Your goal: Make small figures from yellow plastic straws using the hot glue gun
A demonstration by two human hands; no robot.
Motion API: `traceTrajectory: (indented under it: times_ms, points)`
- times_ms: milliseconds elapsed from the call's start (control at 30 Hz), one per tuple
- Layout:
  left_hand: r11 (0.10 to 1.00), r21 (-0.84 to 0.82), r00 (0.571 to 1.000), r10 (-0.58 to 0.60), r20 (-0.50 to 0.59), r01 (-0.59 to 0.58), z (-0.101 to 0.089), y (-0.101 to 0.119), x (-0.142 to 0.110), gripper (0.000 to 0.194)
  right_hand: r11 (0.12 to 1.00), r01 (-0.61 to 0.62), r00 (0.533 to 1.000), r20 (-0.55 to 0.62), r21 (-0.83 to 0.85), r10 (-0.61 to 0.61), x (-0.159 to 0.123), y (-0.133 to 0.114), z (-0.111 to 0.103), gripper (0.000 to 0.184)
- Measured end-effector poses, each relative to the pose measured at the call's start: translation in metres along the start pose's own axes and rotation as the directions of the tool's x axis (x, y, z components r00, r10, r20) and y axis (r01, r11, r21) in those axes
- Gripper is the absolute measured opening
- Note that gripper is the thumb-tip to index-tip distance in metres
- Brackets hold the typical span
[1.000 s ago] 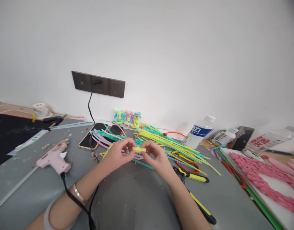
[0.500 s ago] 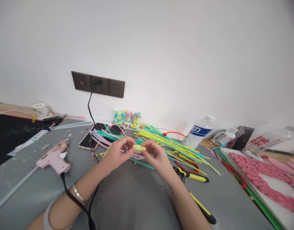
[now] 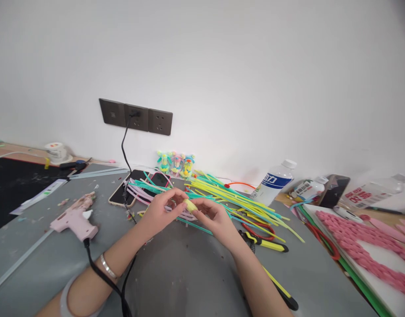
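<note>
Between my hands, above the grey mat, is a small pale-yellow fuzzy piece, like a wound pipe cleaner. My left hand pinches its left end between thumb and fingertips. The right end is pinched by my right hand, whose thumb lies below and fingers above. Parts of the piece are hidden by the fingertips. Just behind the hands spreads a loose pile of yellow, teal and lilac pipe cleaners. Pliers with yellow and black handles lie right of my right hand.
A pink glue gun lies at left, its black cord passing my left forearm. Several small fuzzy figures stand against the wall. Phones lie near the pile. A bottle leans at the back right, and pink braided material lies far right.
The yellow piece has turned from lying nearly level to slanting down to the right. My right hand's fingers have shifted slightly left around it; my left hand has barely moved.
</note>
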State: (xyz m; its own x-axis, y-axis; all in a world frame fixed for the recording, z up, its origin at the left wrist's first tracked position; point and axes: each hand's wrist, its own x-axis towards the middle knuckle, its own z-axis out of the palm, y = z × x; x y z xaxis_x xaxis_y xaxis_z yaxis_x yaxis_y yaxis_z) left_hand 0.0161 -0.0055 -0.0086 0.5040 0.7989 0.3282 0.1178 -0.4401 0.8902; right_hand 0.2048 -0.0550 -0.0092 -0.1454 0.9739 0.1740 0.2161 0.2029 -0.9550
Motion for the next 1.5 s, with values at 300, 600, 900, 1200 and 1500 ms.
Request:
traceTrajectory:
  times_ms: [300, 600, 900, 1200, 1500]
  points:
    - [0.994, -0.106, 1.0, 0.009, -0.026, -0.012, 0.0, -0.001, -0.001, 0.021, 0.99, -0.048, 0.997, 0.069, 0.133, 0.039, -0.002, -0.003, 0.0, 0.03]
    - [0.996, -0.093, 0.997, 0.008, -0.074, -0.015, -0.002, 0.001, 0.0, 0.031, 0.972, -0.064, 0.997, 0.046, 0.226, 0.055, 0.0, 0.004, 0.0, 0.04]
    - [0.905, -0.41, 0.987, -0.15, -0.061, 0.112, -0.002, -0.004, 0.005, 0.035, 0.99, -0.052, 0.997, 0.058, 0.129, 0.045, 0.0, 0.006, 0.001, 0.038]
    - [0.667, -0.714, 0.949, -0.314, -0.01, 0.213, -0.006, 0.001, 0.009, 0.041, 0.988, -0.057, 0.998, 0.0, 0.142, 0.057, 0.002, 0.013, -0.001, 0.042]
    - [0.769, -0.569, 0.948, -0.311, 0.062, 0.29, 0.0, -0.005, 0.006, 0.033, 0.974, -0.049, 0.999, -0.004, 0.222, 0.052, 0.001, 0.009, -0.001, 0.04]
